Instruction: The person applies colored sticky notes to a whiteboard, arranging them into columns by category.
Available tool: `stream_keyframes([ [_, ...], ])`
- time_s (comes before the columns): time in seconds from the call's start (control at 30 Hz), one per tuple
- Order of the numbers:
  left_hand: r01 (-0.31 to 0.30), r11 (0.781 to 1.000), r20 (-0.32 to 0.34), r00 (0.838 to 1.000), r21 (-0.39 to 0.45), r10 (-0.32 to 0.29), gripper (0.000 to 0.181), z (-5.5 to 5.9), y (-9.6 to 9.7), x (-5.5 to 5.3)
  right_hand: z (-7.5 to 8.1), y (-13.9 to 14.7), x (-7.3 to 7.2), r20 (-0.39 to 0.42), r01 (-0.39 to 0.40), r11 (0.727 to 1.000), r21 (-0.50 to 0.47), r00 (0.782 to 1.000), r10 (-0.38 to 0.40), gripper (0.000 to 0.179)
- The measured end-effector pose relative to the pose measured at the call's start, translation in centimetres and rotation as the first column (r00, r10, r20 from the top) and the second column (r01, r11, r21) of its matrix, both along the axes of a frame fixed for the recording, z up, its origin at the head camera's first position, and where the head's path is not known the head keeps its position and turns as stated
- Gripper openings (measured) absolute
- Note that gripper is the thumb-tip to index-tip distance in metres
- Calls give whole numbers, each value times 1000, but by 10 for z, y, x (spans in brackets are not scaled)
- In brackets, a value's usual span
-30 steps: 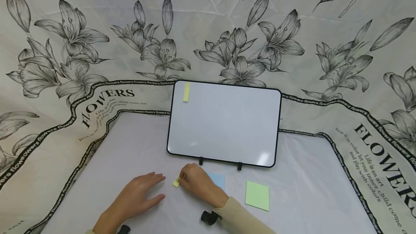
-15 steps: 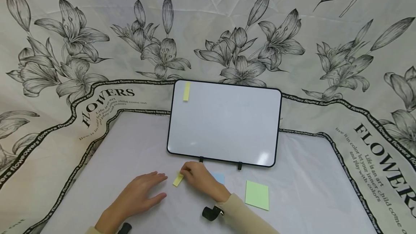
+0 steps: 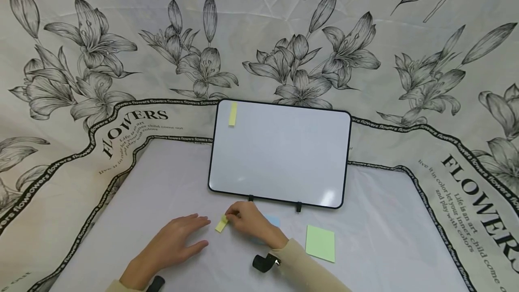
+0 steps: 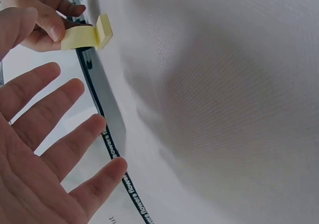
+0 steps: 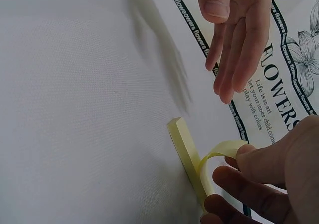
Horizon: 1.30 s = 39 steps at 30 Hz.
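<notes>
In the head view we see a narrow yellow block of sticky paper (image 3: 221,225) at lower centre, lying on the white cloth-covered counter (image 3: 385,233). The right hand (image 3: 252,223) pinches at its upper end; the left hand (image 3: 174,243), lower left of centre, holds nothing, its fingers extended near the block but apart from it. Part of a light blue paper square (image 3: 273,221) shows behind the right hand, and a pale green square sticky pad (image 3: 320,243) lies right of it. Above them, we find a black-framed whiteboard (image 3: 279,157) with one yellow paper strip (image 3: 233,115) in its upper left corner. On the floral printed fabric (image 3: 263,57) at left and right we read "FLOWERS", "Life is an art" and "and play with colors"; its black border repeats "flowers".

In the left wrist view, we see the left hand's loose grip at lower left, palm showing and fingers spread. At upper left, the right hand pinches a pale yellow paper sheet (image 4: 79,37) that joins the block.

In the right wrist view, the block runs slantwise at lower centre. We see the right hand's grip pinching the curled sheet between thumb and fingers at lower right, with the left hand apart at upper right. Beside them we read "FLOWERS" and "Life is an art".
</notes>
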<state>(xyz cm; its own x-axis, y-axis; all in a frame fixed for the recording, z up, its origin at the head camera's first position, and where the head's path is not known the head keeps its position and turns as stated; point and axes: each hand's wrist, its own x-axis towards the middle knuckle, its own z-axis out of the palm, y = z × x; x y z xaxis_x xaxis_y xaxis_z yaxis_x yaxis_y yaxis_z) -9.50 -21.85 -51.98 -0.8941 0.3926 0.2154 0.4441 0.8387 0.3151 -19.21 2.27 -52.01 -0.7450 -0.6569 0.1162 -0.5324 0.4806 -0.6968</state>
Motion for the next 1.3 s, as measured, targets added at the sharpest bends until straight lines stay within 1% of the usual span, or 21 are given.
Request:
stream_keyframes([
  [0.13,11,1000,6,1000,-2,-11,47,0,0,-1,0,0,-2,3,-10,1000,3,1000,10,11],
  [0.23,11,1000,36,999,2,-11,48,1,0,-2,-1,1,-3,18,-15,1000,3,1000,15,12],
  [0.33,19,1000,51,998,6,-19,49,1,1,-3,-2,1,-4,38,-19,1000,-1,999,19,13],
  [0.43,30,999,53,998,9,-31,48,1,2,-4,-3,2,-5,59,-22,1000,-6,998,22,14],
  [0.6,44,999,69,997,12,-45,48,1,3,-5,-4,1,-7,101,-9,1000,4,995,9,14],
  [0.7,47,999,72,996,8,-48,48,2,3,-5,-4,-1,-7,88,-11,1000,19,996,9,11],
  [0.87,52,999,71,996,-6,-51,48,2,3,-6,-5,-6,-6,34,-28,999,36,999,27,6],
  [1.0,59,998,80,995,-5,-58,48,0,3,-7,-6,-7,-6,42,-16,999,32,999,14,7],
  [1.1,60,998,101,993,-6,-59,48,-2,4,-9,-6,-6,-7,52,-7,1000,28,999,6,9],
  [1.3,68,998,141,988,-11,-66,49,-4,8,-12,-5,-5,-9,47,-20,1000,7,999,19,8],
])
